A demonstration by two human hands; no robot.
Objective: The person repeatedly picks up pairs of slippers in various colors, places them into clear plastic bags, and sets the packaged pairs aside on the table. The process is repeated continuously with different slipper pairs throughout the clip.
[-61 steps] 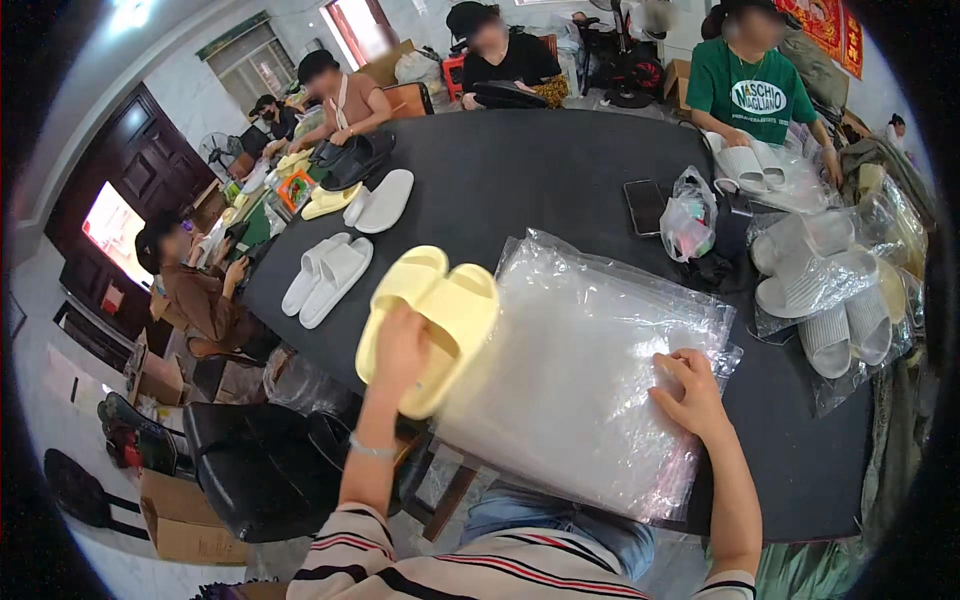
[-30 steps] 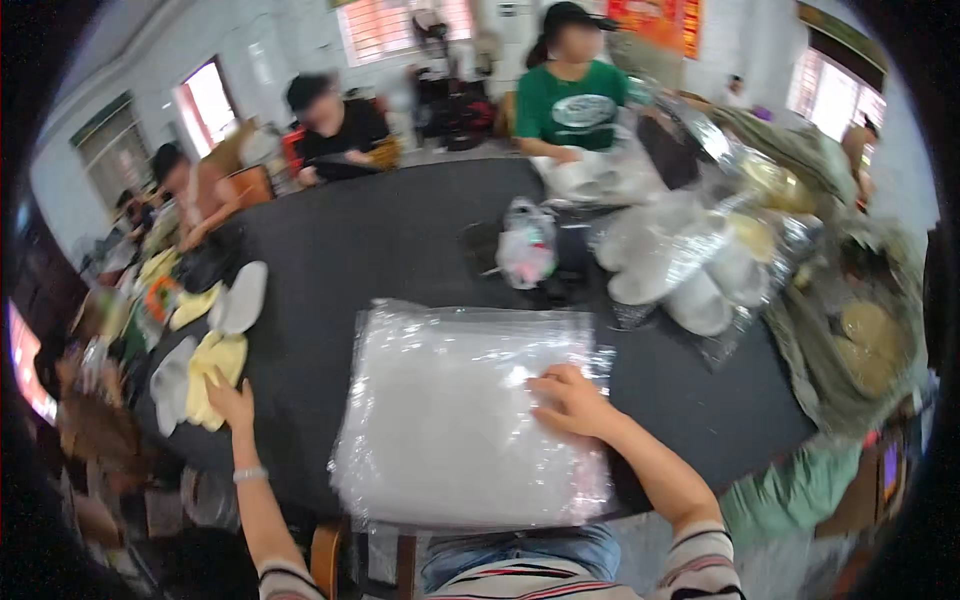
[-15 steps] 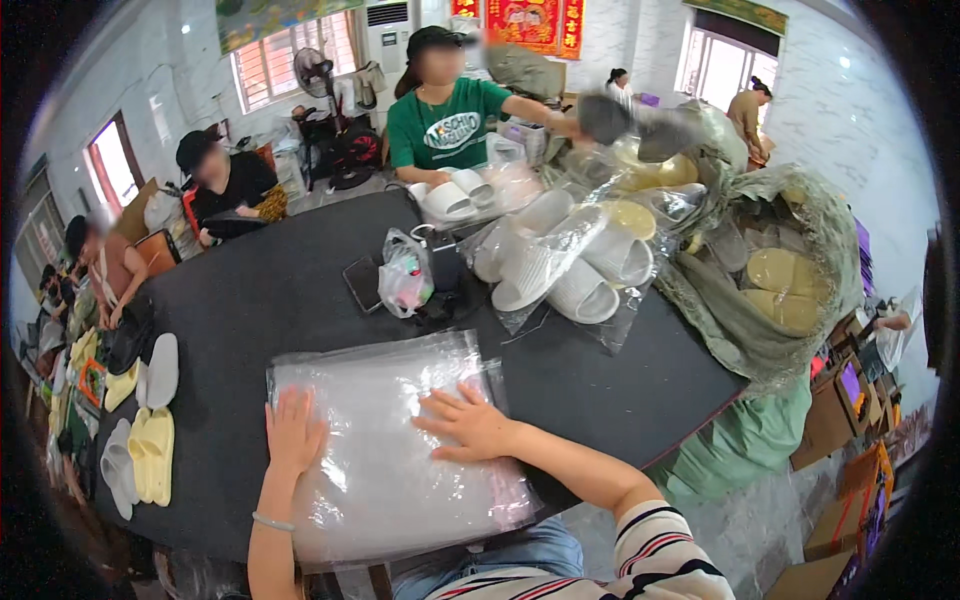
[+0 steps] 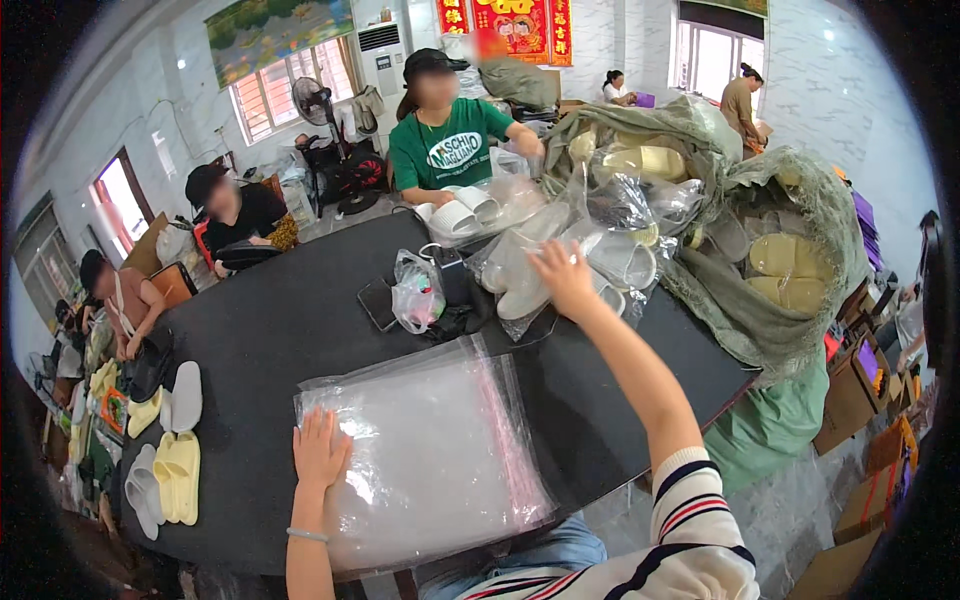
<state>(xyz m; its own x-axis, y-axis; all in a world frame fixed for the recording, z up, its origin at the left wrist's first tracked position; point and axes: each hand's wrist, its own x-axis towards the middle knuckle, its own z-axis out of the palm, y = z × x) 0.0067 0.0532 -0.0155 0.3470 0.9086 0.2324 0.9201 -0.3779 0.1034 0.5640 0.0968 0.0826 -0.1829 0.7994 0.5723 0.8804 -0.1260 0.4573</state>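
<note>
A stack of clear plastic bags [image 4: 430, 460] with a pink strip along the right side lies on the dark table in front of me. My left hand [image 4: 321, 450] rests flat on the stack's left part, fingers stretched out. Farther off, my right hand [image 4: 563, 272] reaches over a pile of white slippers [image 4: 525, 285] wrapped in clear plastic. Its fingers are spread and seem to touch the wrapping; I cannot tell whether they grip it.
A phone [image 4: 377, 304], a small plastic bag [image 4: 417, 292] and a black box-shaped item stand mid-table. Green sacks of slippers [image 4: 790, 255] bulge at the right. Loose grey and yellow slippers [image 4: 178, 478] lie at the left edge. A co-worker in green [image 4: 455, 140] sits opposite.
My right hand has left the bag stack and moved forward to the wrapped slippers. My left hand stays on the stack. The co-worker opposite has drawn an arm back from the sack.
</note>
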